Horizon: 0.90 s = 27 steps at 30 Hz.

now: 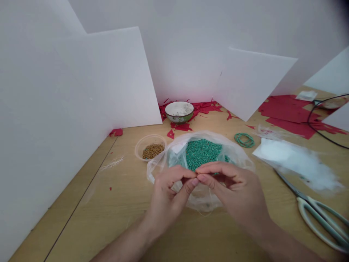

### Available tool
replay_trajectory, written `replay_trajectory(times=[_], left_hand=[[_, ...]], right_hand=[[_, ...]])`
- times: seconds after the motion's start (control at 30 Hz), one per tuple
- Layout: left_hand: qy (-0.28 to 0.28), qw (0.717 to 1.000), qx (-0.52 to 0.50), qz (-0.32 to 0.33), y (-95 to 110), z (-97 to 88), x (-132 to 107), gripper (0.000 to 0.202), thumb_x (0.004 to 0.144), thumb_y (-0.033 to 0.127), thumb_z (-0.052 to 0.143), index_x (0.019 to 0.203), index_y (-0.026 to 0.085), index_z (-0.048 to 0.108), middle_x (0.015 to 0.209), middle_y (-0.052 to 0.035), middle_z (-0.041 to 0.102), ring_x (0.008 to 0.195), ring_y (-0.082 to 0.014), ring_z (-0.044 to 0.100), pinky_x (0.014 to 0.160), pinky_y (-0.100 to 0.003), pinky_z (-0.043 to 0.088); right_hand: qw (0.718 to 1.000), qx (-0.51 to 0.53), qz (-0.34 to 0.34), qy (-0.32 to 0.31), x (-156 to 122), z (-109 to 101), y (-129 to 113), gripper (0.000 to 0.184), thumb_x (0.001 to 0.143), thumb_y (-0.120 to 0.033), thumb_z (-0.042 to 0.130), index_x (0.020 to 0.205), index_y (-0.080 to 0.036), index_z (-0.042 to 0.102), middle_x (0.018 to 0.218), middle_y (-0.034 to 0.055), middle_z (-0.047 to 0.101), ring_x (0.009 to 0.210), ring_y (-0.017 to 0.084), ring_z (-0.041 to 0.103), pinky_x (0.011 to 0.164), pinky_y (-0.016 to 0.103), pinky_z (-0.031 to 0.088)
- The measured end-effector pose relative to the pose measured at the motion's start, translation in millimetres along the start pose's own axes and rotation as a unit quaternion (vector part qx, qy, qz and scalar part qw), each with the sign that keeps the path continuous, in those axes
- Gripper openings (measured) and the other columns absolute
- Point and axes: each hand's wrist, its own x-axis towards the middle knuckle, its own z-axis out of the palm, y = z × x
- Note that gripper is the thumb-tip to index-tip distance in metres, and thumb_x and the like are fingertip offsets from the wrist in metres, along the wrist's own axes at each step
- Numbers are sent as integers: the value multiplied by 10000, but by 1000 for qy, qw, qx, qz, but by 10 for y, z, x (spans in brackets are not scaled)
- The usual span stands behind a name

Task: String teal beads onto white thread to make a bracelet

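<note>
My left hand (170, 194) and my right hand (238, 189) meet at their fingertips over the near side of a clear plastic bag (201, 202). Each one pinches with thumb and forefinger. A tiny gold-brown speck that looks like a bead (199, 174) shows at the right fingertips; what the left fingers hold is too small to make out. Inside the opened bag lies a heap of green beads (203, 153). A thin thread seems to curve below the bag. Left of the bag, a clear round tub (138, 149) holds gold beads (153, 150).
Behind stands a patterned bowl (179, 111) among red paper scraps (201, 108). At right are a coil of green strung beads (244, 139), a white plastic packet (294, 160), scissors (317, 214) and a black cable (313, 127). White boards (109, 80) stand around the table.
</note>
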Motion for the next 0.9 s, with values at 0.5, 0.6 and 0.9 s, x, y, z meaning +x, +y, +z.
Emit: replay_trajectory(times=[0.5, 0.6, 0.9], left_hand=[[8, 1000, 1, -2, -21, 2, 14, 79, 871, 204, 633, 856, 175, 705, 785, -35, 679, 744, -147, 597, 709, -266, 453], [7, 1000, 8, 2, -22, 8, 16, 80, 872, 197, 630, 844, 176, 702, 769, -32, 672, 730, -144, 591, 695, -264, 447], [-10, 998, 58, 23, 6, -39, 31, 84, 883, 183, 606, 840, 177, 678, 743, -15, 626, 715, -135, 555, 684, -258, 424]], right_hand=[[1000, -1, -10, -12, 3, -4, -30, 62, 809, -216, 696, 814, -238, 753, 865, 28, 755, 797, 171, 712, 664, 265, 603], [1000, -5, -6, -17, 5, -10, -44, 71, 803, -212, 693, 808, -241, 758, 879, 30, 754, 806, 172, 714, 660, 260, 606], [1000, -11, -25, -1, 25, 1, -31, 67, 799, -208, 710, 788, -243, 765, 853, 25, 761, 772, 158, 715, 651, 244, 602]])
